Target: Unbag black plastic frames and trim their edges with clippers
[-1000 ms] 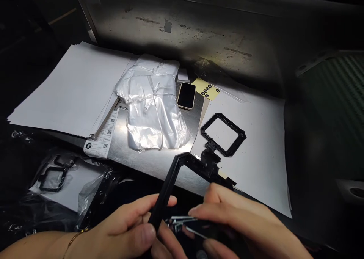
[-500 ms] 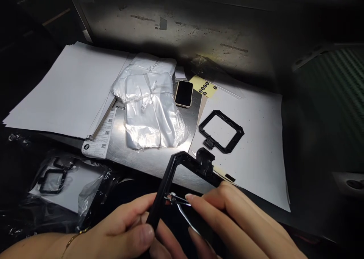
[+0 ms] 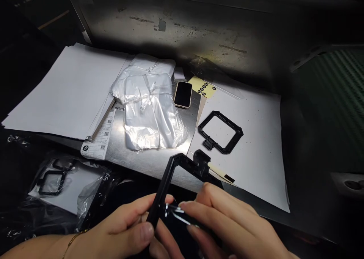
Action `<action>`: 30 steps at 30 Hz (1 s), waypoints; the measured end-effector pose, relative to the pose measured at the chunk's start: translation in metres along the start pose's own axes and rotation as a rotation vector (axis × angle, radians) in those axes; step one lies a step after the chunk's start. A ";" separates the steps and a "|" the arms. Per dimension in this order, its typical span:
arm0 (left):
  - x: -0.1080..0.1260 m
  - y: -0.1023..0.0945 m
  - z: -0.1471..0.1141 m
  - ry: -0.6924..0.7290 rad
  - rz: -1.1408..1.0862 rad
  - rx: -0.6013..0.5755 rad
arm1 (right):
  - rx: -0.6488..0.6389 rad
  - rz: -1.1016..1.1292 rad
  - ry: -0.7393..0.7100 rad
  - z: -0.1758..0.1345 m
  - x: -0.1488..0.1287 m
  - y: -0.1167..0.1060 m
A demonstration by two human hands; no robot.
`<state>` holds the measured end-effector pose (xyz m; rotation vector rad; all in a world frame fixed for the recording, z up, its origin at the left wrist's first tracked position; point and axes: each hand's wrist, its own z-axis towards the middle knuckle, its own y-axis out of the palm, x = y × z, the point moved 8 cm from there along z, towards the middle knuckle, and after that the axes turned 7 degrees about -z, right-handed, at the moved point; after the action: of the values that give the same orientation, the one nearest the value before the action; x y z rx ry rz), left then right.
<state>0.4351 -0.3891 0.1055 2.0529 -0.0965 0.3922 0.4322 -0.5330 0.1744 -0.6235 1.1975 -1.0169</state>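
Observation:
My left hand (image 3: 133,225) is closed around one side of a black plastic frame (image 3: 162,187), tilted up off the worktop. A hinged clip-like part (image 3: 202,162) stands up from its far edge. Between the fingers of my right hand (image 3: 224,221) is a small shiny nail clipper (image 3: 176,212), its two arms spread in a V. The clipper's head is at the inner edge of the frame, close to my left fingertips; whether it touches is hard to tell. A second black frame (image 3: 221,132) lies flat on white paper.
White sheets (image 3: 65,88) are stacked at the left, beside tied bundles of clear plastic bags (image 3: 153,111). Behind these are a phone (image 3: 183,94) and a yellow sticker sheet (image 3: 203,86). White paper (image 3: 261,149) covers the right side. Bagged black frames (image 3: 52,182) lie at lower left.
My right hand has shifted slightly left and its fingers have drawn closer together. The clipper has turned and its arms are nearer each other. My left hand keeps its hold on the frame.

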 end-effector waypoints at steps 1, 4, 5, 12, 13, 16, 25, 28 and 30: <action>-0.002 0.000 0.000 -0.006 -0.042 -0.005 | 0.013 0.007 0.052 -0.003 0.012 0.000; -0.002 0.001 -0.001 -0.001 -0.127 -0.010 | 0.054 0.015 0.206 -0.007 0.046 -0.003; 0.000 0.002 0.000 0.013 -0.140 -0.013 | 0.067 0.018 0.255 -0.007 0.056 -0.005; 0.022 -0.026 0.005 0.061 0.000 0.125 | 0.034 0.018 0.544 -0.021 0.131 0.004; 0.029 -0.034 0.004 0.068 0.062 0.153 | 0.024 -0.011 0.559 -0.026 0.145 0.007; 0.053 -0.058 0.004 0.032 0.278 0.232 | 0.020 -0.110 0.587 -0.047 0.191 0.015; 0.056 -0.066 0.042 -0.417 0.243 0.081 | -0.073 0.105 0.666 -0.054 0.193 0.053; 0.037 -0.064 0.057 -0.528 0.259 0.041 | -0.413 0.501 0.504 -0.034 0.115 0.083; 0.027 -0.061 0.062 -0.557 0.288 0.032 | -0.610 0.648 0.438 -0.032 0.071 0.094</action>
<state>0.4895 -0.4100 0.0357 2.1328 -0.7311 -0.0169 0.4327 -0.5512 0.0539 -0.4235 1.9637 -0.2208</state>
